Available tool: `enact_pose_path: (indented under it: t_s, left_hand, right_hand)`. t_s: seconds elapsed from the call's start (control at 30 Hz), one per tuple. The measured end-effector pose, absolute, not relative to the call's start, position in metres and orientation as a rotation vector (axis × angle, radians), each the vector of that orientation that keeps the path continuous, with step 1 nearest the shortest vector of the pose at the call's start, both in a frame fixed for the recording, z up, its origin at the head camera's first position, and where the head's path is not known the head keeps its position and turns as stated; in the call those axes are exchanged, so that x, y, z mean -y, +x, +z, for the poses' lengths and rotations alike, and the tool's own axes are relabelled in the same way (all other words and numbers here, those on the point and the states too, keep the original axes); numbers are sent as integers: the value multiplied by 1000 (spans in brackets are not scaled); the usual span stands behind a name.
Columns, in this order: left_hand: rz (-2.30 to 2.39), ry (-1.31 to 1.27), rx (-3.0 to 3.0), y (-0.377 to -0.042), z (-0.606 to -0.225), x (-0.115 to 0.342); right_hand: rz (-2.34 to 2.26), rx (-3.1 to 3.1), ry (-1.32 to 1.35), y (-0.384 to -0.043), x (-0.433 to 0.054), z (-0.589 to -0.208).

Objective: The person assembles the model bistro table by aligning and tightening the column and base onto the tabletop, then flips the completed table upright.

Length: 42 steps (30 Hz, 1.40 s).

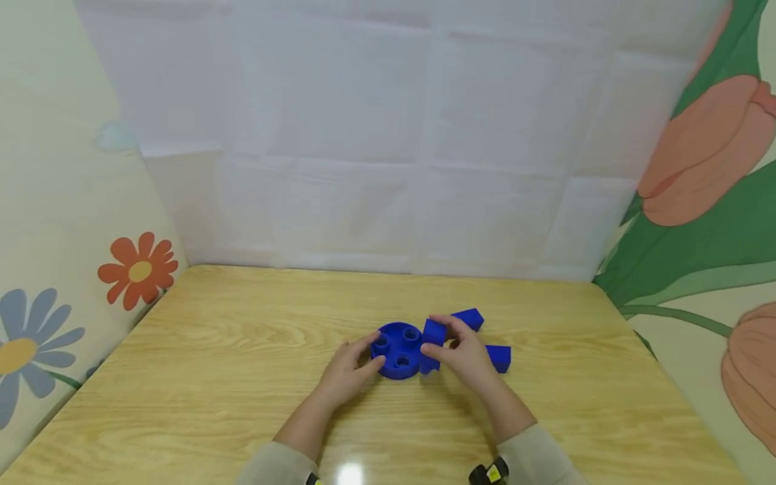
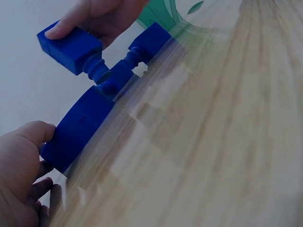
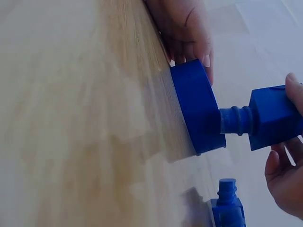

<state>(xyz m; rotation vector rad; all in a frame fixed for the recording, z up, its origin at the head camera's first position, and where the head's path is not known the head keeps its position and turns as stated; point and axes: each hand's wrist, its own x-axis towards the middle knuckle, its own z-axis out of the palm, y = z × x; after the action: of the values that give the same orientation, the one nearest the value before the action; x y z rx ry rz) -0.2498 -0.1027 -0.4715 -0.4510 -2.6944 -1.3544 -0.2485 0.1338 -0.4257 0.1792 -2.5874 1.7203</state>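
A round blue disc [image 1: 394, 348] with three raised round sockets lies on the table, sockets up. My left hand [image 1: 347, 372] holds its left edge, thumb and fingers spread along the rim. In my right hand [image 1: 471, 358] a blue block-shaped leg [image 1: 434, 331] is pinched between thumb and fingers. Its ridged, screw-like end [image 3: 234, 120] points down toward the disc, right at the top edge in the right wrist view. From the left wrist, the leg's block [image 2: 71, 47] appears raised above the disc, under the right thumb.
Two more blue legs lie on the table beyond and beside my right hand: one farther back [image 1: 469, 318], one to the right [image 1: 500, 358]. The wood-grain table [image 1: 242, 323] ends at a white cloth [image 1: 339, 135] behind, with flower-patterned panels on both sides.
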Motion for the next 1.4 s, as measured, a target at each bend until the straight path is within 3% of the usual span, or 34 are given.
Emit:
enact_pose_path:
  t_s: [1.4]
  left_hand:
    - [-1362, -426, 2677, -250, -471, 103]
  right_hand:
    - [1661, 2619, 293, -260, -90, -429]
